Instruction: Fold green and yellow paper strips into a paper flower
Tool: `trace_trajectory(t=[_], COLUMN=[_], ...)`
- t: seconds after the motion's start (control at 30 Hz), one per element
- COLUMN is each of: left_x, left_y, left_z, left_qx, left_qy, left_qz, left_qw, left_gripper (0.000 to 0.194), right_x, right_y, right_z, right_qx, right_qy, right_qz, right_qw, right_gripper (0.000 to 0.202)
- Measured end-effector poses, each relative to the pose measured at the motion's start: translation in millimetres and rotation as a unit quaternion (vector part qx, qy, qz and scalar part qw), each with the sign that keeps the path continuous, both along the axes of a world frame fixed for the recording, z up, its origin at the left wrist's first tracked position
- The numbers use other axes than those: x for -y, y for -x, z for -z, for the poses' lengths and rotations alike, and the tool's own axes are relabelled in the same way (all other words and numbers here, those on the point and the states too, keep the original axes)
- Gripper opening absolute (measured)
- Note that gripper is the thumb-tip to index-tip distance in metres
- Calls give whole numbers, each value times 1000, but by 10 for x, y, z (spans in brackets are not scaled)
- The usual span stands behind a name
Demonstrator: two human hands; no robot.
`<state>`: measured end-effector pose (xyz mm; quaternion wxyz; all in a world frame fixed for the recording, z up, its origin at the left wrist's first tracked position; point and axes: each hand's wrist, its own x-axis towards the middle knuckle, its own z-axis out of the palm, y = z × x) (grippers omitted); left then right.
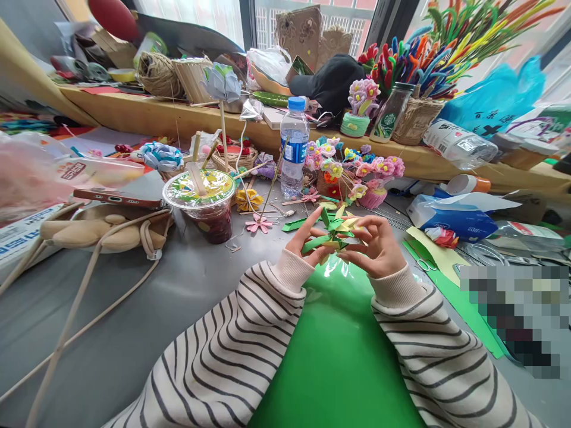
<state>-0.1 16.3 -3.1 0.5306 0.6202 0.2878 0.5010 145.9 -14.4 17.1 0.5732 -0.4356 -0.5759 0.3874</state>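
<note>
Between both hands is a folded paper flower (335, 229) with green and pale yellow petals. My left hand (307, 239) grips its green side, thumb below and index finger raised above. On the other side my right hand (373, 245) pinches the yellow petals between thumb and fingers. Some fingertips are hidden behind the paper. A loose green folded strip (296, 225) lies on the table just left of the flower. Beneath my wrists spreads a glossy green sheet (339, 345).
A lidded drink cup (212, 223) and a water bottle (294, 160) stand beyond my left hand. A beige bag (107, 229) with a phone (116, 198) on it sits at left. White-handled scissors (423, 264) lie right, by green paper (468, 309). Crocheted flowers (332, 156) stand behind.
</note>
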Motion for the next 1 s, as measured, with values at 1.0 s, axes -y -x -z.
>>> trace_trajectory(t=[1.0], left_x=[-81], left_y=[43], left_z=[85], left_qx=[-57], left_qy=[-61], left_qz=[102], left_qw=[991], left_gripper=[53], right_x=[-49], right_y=[-209], right_z=[54], right_qx=[210], right_qy=[-100], right_qz=[-79], right_qw=[969], right_gripper=[40])
